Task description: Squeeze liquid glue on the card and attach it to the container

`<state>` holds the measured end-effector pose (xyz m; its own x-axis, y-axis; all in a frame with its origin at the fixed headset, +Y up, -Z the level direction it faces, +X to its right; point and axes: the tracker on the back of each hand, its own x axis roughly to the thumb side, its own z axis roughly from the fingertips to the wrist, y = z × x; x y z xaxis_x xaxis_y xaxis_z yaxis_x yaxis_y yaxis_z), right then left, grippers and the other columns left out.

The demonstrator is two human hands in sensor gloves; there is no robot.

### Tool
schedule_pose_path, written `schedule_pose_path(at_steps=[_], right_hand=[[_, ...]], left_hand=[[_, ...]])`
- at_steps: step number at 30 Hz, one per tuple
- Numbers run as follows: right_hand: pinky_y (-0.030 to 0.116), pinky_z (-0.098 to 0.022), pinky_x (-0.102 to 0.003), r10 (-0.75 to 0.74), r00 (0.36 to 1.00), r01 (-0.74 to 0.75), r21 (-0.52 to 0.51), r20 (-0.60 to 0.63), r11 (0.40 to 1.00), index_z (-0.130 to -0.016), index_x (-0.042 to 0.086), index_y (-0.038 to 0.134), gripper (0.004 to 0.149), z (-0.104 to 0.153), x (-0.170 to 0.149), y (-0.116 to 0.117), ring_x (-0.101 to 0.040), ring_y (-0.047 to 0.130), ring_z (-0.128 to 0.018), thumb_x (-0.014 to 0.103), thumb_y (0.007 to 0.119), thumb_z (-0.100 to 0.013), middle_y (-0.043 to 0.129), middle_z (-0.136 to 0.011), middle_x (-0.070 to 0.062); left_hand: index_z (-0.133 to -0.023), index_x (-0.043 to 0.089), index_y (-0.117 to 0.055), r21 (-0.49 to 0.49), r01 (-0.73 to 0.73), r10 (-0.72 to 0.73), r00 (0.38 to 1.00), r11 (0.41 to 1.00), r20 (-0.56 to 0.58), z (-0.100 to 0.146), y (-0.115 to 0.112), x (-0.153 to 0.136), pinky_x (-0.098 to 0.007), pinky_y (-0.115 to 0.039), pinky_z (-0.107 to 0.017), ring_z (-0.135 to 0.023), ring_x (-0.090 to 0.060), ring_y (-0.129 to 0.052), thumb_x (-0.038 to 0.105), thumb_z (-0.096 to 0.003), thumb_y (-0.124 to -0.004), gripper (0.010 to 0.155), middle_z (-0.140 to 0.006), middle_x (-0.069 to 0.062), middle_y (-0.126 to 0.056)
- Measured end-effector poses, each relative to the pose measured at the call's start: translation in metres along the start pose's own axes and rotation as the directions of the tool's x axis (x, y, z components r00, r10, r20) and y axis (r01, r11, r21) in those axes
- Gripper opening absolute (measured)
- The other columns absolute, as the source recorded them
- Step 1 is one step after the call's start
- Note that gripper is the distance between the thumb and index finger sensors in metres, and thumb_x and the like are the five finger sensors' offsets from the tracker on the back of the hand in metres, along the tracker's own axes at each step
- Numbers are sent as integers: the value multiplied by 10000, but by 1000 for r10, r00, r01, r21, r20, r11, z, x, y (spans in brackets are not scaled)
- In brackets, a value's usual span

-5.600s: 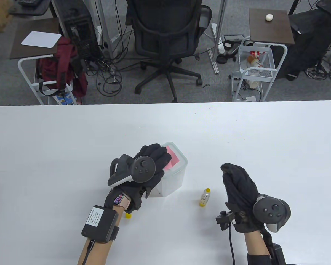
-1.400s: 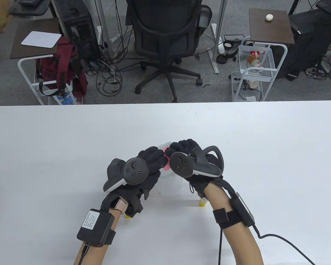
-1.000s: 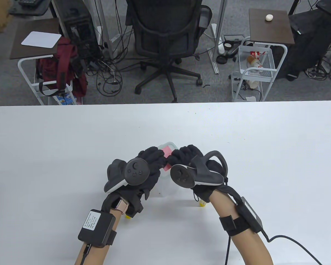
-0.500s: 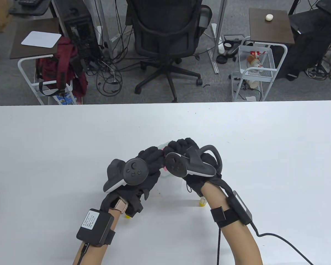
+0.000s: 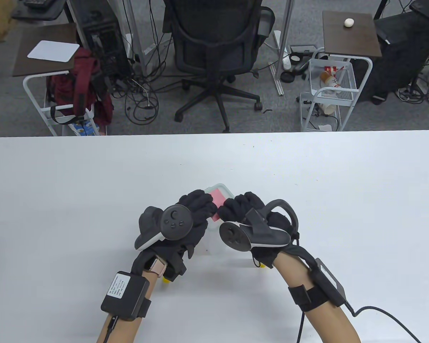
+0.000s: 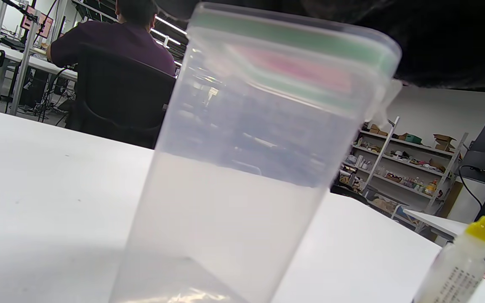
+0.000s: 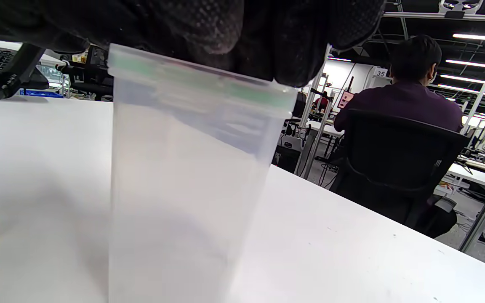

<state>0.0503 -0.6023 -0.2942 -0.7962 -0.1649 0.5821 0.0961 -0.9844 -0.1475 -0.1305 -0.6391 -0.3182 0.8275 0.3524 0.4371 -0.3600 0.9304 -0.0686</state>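
Observation:
A tall clear container [image 5: 224, 188] with a green-sealed lid stands upright on the white table. A pink card [image 5: 216, 197] lies on its lid. My left hand [image 5: 197, 206] rests palm down on the left part of the lid and card. My right hand [image 5: 241, 208] presses its curled fingers on the right part of the lid, next to the card. The left wrist view shows the container [image 6: 242, 168] close up with the card [image 6: 305, 69] under the lid's top. The right wrist view shows my fingers [image 7: 225, 29] on the lid [image 7: 200, 82]. The glue bottle [image 6: 457, 265] stands beside it, untouched.
A small loose yellow cap [image 5: 167, 280] lies by my left wrist. The glue bottle's yellow base [image 5: 261, 265] peeks out under my right wrist. A cable [image 5: 382, 314] trails from my right forearm. An office chair [image 5: 214, 46] stands beyond the far table edge.
My right hand came from the table's right side onto the lid. Over the last second it slid back and forth across the card. Now it sits further right, baring more pink. The left hand has stayed put.

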Motion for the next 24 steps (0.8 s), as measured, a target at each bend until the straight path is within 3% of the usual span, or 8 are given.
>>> schedule_pose_path(at_steps=[12, 24], right_hand=[[512, -820, -532, -126, 984, 128, 6, -129, 992, -1045, 176, 639, 444, -36, -12, 12, -354, 669, -1013, 214, 644, -602, 628, -1125, -70], [579, -787, -529, 28, 999, -27, 16, -26, 1000, -1013, 145, 692, 428, -8, 3, 0, -353, 752, -951, 222, 651, -594, 715, -1065, -92]], left_hand=[[-922, 412, -712, -3, -13, 13, 1000, 1000, -1, 0, 0, -1, -316, -518, -880, -1155, -72, -585, 447, -429, -649, 498, -1119, 198, -666], [-908, 416, -717, 5, -22, 22, 1000, 1000, -18, 0, -1, 0, -315, -517, -881, -1156, -66, -582, 445, -431, -646, 483, -1118, 208, -664]])
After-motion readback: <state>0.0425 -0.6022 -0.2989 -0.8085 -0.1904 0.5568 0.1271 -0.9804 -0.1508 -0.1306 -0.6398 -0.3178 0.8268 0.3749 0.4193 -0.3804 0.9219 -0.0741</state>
